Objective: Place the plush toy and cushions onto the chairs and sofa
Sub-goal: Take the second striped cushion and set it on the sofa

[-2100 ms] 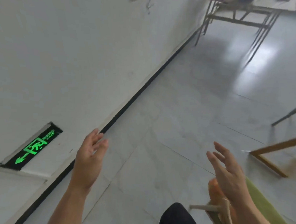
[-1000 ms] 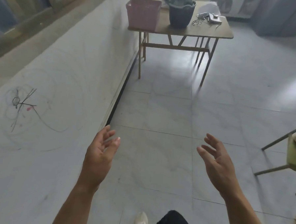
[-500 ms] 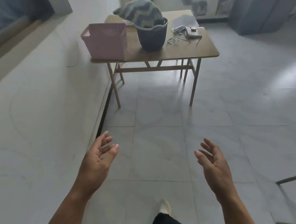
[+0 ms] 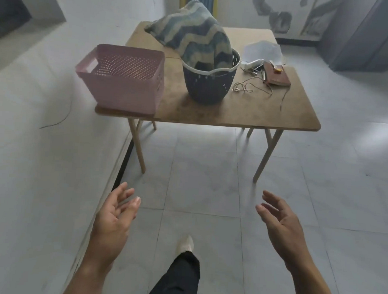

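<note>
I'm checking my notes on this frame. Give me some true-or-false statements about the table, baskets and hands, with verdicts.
1. The striped cushion sits in the dark round basket. True.
2. The pink basket stands to the right of the dark round basket. False: it stands to its left.
3. The left hand grips the striped cushion. False: it is open, holding nothing.
4. Both baskets stand on the wooden table. True.
</note>
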